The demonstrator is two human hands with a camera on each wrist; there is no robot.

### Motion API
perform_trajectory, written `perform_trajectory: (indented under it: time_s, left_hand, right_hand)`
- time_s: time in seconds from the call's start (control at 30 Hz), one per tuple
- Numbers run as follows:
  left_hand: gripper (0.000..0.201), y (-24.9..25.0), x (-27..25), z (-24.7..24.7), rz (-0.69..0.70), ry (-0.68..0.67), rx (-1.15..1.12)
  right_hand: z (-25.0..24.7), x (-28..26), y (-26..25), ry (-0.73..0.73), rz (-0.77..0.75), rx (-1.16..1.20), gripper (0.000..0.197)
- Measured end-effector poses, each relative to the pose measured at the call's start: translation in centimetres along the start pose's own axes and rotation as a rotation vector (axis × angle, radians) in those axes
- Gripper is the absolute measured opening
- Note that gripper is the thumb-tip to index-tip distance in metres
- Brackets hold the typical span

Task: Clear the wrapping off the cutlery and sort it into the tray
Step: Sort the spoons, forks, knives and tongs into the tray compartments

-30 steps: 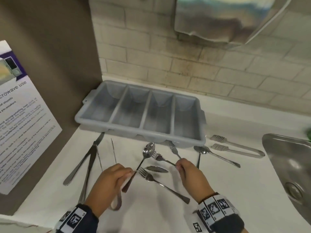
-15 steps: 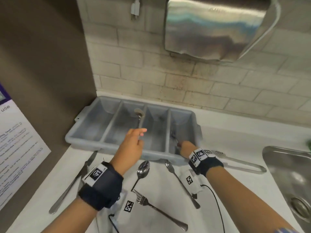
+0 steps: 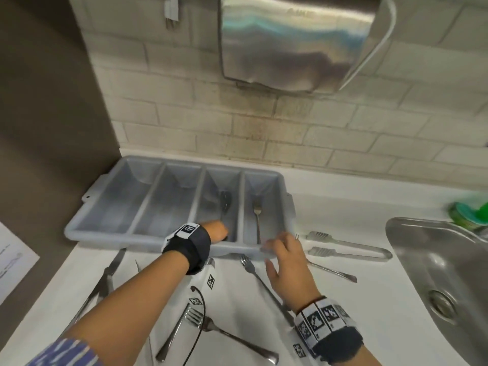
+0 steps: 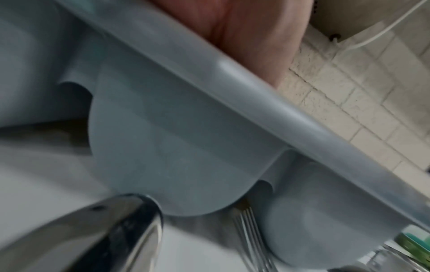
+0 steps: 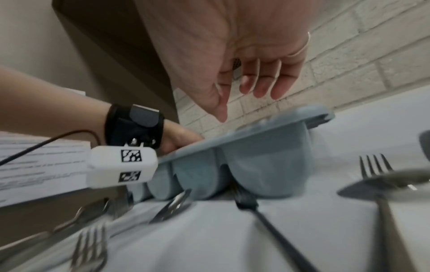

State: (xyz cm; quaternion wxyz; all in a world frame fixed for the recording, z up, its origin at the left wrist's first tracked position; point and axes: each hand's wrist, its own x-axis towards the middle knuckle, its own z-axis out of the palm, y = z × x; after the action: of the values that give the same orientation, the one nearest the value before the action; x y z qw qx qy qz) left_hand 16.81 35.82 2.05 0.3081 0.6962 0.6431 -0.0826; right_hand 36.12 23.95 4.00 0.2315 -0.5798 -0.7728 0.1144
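The grey four-compartment tray stands against the tiled wall. A spoon lies in its third compartment and a fork in the fourth. My left hand reaches over the front rim into the third compartment, at the spoon's handle end. Its fingers are hidden behind the tray wall, and only the palm shows over the tray in the left wrist view. My right hand hovers over the tray's front right corner. Its fingers are spread and hold nothing.
On the white counter in front of the tray lie two forks, a spoon handle, knives at the left and tongs at the right. A steel sink is at the far right.
The left hand has lowered the spoon into the third compartment. The right hand has let go of the fork in the fourth compartment and drawn back to the tray's front edge.
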Motion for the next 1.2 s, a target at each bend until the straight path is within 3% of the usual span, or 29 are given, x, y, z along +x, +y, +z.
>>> perform_trajectory:
  time_s: [0.07,0.17,0.23,0.37,0.6,0.7,0.77,0.83,0.9,0.97,1.0,1.07,1.13,1.2]
  left_hand:
    - [0.031,0.2,-0.9,0.1,0.009,0.186,-0.182]
    - [0.032,0.2,-4.4,0.9,0.169,0.552,-0.378]
    - [0.029,0.2,-7.7,2.0,0.293,0.637,-0.439]
    - [0.02,0.5,-14.0,6.1,0.35,0.38,-0.535]
    - [0.033,-0.6,-16.6,13.6,0.364,-0.038,-0.231]
    - [0.029,-0.9,-17.7,14.1,0.316,-0.005,-0.161]
    - [0.025,-1.1,-18.3,14.3,0.259,0.032,-0.157]
    - [0.024,-1.7,-18.8,14.7,0.185,0.063,-0.132]
    - [0.017,-2.6,-19.1,14.9,0.119,0.1,-0.157]
    - [0.009,-3.6,-19.2,15.0,0.099,0.142,-0.225]
    - [0.013,-4.1,-19.1,15.1,0.103,0.167,-0.257]
    - [0.02,-4.9,-19.1,14.9,0.1,0.196,-0.29]
    - [0.024,-5.2,-19.3,14.6,0.096,0.207,-0.323]
    - [0.034,-5.5,-19.3,14.2,0.107,0.239,-0.391]
  right_hand:
    - [0.6,-2.3,0.3,-0.059,0.018,-0.018,0.025]
    - [2.2,-4.0,1.5,-0.248,0.11,-0.038,0.033]
    - [2.9,-4.2,1.8,-0.35,0.196,-0.069,0.04]
    - [4.3,-4.5,1.7,-0.398,0.226,-0.171,0.04]
    - [5.9,-4.7,1.6,-0.349,0.314,-0.239,0.026]
    - [5.7,-5.3,1.1,-0.402,0.234,-0.252,0.021]
    - [4.5,-5.4,0.4,-0.461,0.188,-0.137,0.005]
    - [2.4,-5.0,-0.6,-0.486,0.124,0.031,0.013]
    - [-0.3,-3.8,-1.9,-0.377,0.08,0.215,0.014]
    - [-2.3,-1.0,-2.5,-0.166,0.102,0.384,0.021]
    - [-2.8,0.8,-2.4,-0.058,0.115,0.411,0.027]
    - [-2.4,4.6,-1.4,0.026,0.177,0.41,0.026]
    - [-1.0,8.0,-0.2,-0.045,0.292,0.368,0.029]
    - [0.9,10.3,1.0,-0.251,0.419,0.25,0.032]
